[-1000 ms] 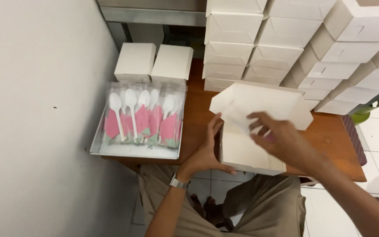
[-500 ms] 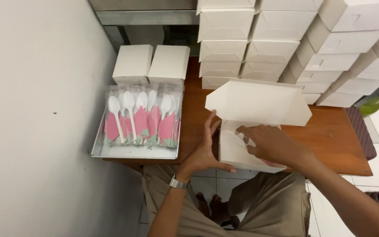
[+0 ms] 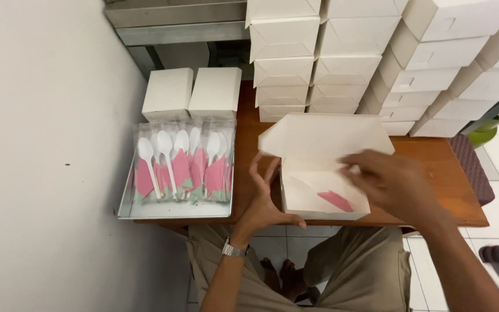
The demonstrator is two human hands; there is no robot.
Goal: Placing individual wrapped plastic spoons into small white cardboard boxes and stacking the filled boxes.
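Open white box [image 3: 324, 173], hands [image 3: 267, 202] steadying, wooden table [image 3: 434, 156]

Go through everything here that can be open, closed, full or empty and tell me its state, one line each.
Open white box: lid up, a pink piece inside.
Two small white boxes: closed, side by side.
Stacked white boxes: closed, piled high.
Clear tray: full of wrapped white spoons.
Left hand: open, against the box's side.
Right hand: over the box; grip unclear.

Box [image 3: 324, 196] lid, half-folded a second ago, now stands fully open. A pink packet [image 3: 336, 200] now lies inside. Right hand [image 3: 391, 182] has lifted above the interior; left hand [image 3: 264, 199] has spread its fingers.
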